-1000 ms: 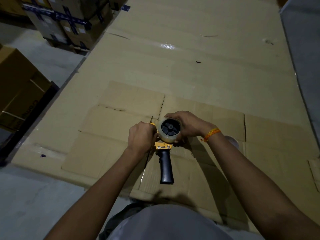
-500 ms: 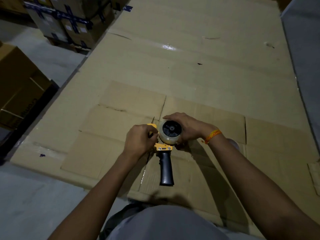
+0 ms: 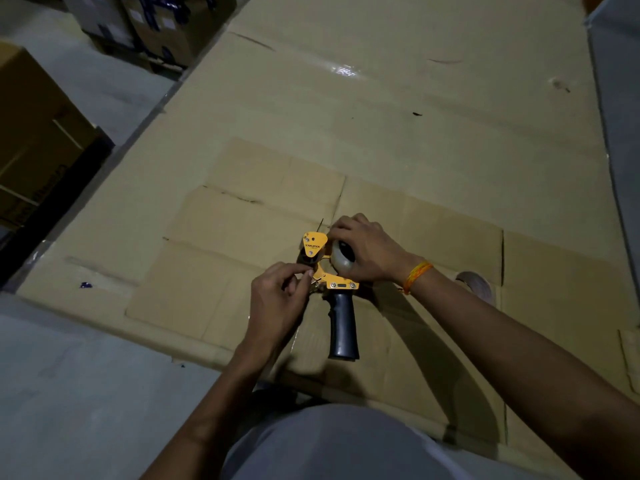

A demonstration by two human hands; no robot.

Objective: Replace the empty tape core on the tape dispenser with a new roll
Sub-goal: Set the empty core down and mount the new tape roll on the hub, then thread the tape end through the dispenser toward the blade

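A yellow tape dispenser (image 3: 323, 271) with a black handle (image 3: 342, 327) lies on flattened cardboard in the middle of the view. A clear tape roll (image 3: 343, 259) sits on its hub at the right side of the frame. My right hand (image 3: 367, 252) is closed over the roll from the right, fingers reaching to the yellow front plate. My left hand (image 3: 280, 297) pinches at the lower left of the yellow frame; what the fingertips hold is too small to tell. A round empty tape core (image 3: 474, 284) lies partly hidden behind my right wrist.
Flattened cardboard sheets (image 3: 263, 216) cover a big cardboard surface (image 3: 381, 109). Taped boxes (image 3: 152, 26) stand at the far left. A brown box (image 3: 31, 133) is at the left edge. Grey floor (image 3: 69, 393) lies at the near left.
My left hand has slid down off the dispenser's front, uncovering the yellow front plate. My right hand has moved further over the roll, and the dispenser has turned slightly.
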